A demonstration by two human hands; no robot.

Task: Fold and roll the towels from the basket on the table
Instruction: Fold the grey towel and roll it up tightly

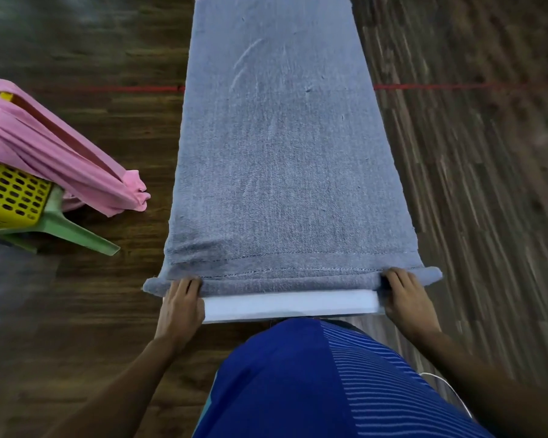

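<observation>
**Grey towel at the table's near edge**

We find a grey terry towel (276, 153) flat along the narrow white table (291, 306), its stitched hem turned into a soft roll at the near edge. The left hand (181, 300) and right hand (407, 295) grip the roll's ends. A pink towel (54, 153) drapes the perforated yellow basket (10, 192).
</observation>
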